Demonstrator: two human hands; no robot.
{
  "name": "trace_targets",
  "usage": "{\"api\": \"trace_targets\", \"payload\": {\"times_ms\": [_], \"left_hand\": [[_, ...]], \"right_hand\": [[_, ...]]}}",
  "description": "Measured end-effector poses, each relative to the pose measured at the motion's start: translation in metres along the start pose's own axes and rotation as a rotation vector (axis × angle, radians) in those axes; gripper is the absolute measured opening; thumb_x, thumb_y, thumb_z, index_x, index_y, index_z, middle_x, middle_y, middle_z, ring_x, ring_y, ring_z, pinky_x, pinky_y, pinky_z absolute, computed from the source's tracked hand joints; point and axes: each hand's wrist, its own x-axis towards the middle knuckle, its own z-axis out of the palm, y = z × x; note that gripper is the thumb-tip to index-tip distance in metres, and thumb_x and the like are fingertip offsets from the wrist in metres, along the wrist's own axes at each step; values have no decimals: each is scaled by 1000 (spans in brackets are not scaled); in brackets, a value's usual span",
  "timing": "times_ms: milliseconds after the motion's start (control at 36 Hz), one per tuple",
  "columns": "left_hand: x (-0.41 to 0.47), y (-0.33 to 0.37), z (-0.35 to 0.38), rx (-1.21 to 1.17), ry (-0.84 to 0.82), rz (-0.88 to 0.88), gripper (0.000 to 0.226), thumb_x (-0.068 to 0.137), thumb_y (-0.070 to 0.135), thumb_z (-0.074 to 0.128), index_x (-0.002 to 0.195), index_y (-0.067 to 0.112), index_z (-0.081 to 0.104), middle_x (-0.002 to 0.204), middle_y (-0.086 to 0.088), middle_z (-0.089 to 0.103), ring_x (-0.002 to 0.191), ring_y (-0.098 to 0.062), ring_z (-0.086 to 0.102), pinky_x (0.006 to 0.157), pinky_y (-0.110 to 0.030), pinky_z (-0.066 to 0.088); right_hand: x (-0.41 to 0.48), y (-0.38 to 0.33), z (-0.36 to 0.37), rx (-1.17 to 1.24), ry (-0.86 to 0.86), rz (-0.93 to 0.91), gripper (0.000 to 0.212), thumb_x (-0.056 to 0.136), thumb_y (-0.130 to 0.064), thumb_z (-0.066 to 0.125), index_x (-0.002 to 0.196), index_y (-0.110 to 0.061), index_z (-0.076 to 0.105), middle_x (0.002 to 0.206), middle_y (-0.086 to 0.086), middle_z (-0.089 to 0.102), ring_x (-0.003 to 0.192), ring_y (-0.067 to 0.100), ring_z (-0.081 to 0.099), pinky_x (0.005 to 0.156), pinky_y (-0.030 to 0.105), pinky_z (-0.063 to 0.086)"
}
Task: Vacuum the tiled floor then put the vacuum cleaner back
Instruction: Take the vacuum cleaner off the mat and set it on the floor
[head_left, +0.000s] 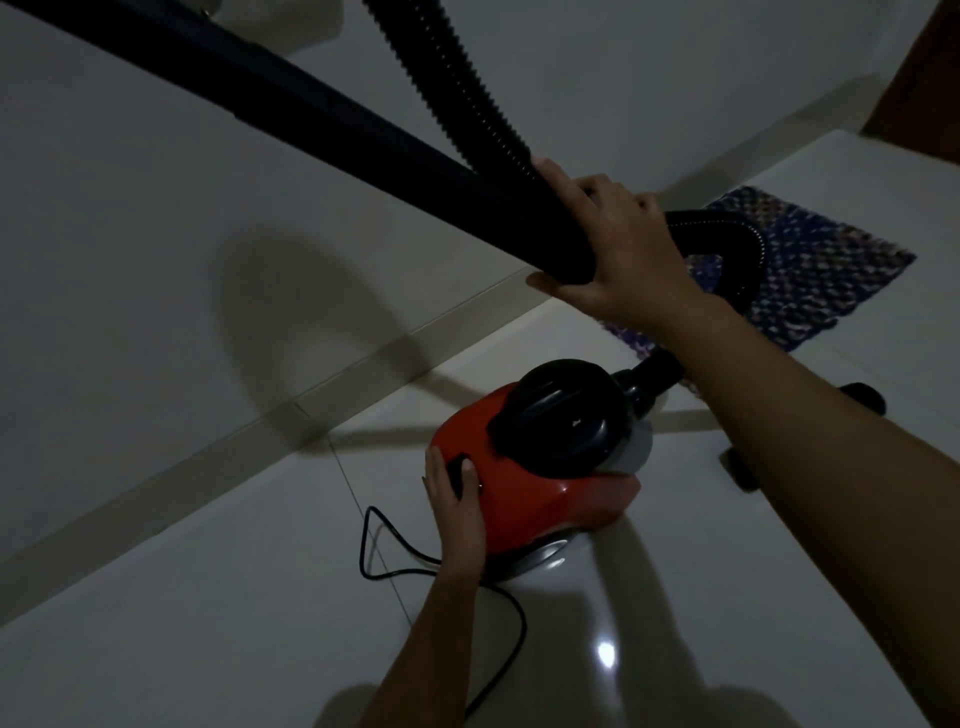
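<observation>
Red vacuum (524, 483) on tiled floor (208, 623) near the wall base, left hand (457, 506) flat on its rear, fingers at the switch; right hand (613, 249) gripping the tube (311, 109), hose (452, 78) alongside; cord (395, 561) looped behind, mat (810, 275) just beyond, open floor nearer the camera

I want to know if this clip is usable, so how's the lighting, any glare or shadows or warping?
Head view: dim overall, colours muted; one small bright glare spot on the tiled floor; broad soft shadows on the wall and across the floor; wide-angle lens tilts and bends the wall line; the red vacuum cleaner, left hand and right hand on the wand stay legible.
</observation>
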Motion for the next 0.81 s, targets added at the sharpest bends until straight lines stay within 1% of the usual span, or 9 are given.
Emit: {"api": "trace_targets", "payload": {"times_ms": [83,139,222,333,528,611,694,750,806], "left_hand": [[2,-3,0,-48,-8,-35,66,93,50,41,149,36,9,160,9,8,148,-18,11,117,-54,21],[2,-3,-1,-74,-14,-38,67,91,53,45,148,38,14,159,7,13,146,-19,17,115,-54,26],[2,-2,-1,-126,5,-66,63,94,40,47,149,34,16,158,4,18,142,-20,27,112,-48,34],[1,2,-1,-157,46,-81,61,94,34,51,148,32,21,156,0,24,139,-24,32,109,-50,37],[-4,11,-5,-210,33,-117,61,89,39,58,143,39,30,151,-2,35,132,-26,42,104,-54,42],[-5,26,-10,-247,-11,-190,65,88,31,62,145,32,31,149,-7,39,130,-29,45,103,-52,43],[-8,50,-17,-218,-30,-236,64,89,19,63,145,18,33,148,-13,40,128,-30,46,103,-44,42],[-12,73,-20,-182,-37,-197,59,90,20,62,142,10,38,144,-15,44,120,-24,50,97,-37,42],[-20,98,-23,-135,-8,-104,60,89,26,62,142,10,39,146,-13,43,125,-21,47,97,-31,39]], "right_hand": [[1,3,3,4,-13,3,86,79,-59,56,149,-31,14,121,10,52,107,27,52,89,40,35],[1,5,6,12,-25,8,86,79,-58,56,149,-31,14,121,10,52,108,26,52,90,41,35],[1,6,10,7,-25,1,85,79,-60,53,149,-32,14,120,11,53,108,27,52,89,41,35],[-2,4,14,2,-19,-13,84,78,-60,52,147,-32,15,117,11,55,105,28,54,86,41,36],[-11,-4,6,41,-57,-60,83,78,-61,49,147,-32,14,117,10,55,104,28,54,86,42,38],[-13,-6,-1,58,-63,-52,83,77,-62,49,146,-34,13,117,10,54,104,28,54,86,41,36],[-13,-8,-6,68,-68,-27,84,76,-64,48,145,-37,10,118,10,54,106,28,54,86,40,35],[-13,-8,-9,69,-76,-7,85,74,-66,46,145,-39,8,119,10,54,107,28,53,87,40,35],[-13,-7,-10,73,-87,5,86,74,-66,46,145,-40,6,120,10,53,108,28,53,87,40,35]]}}
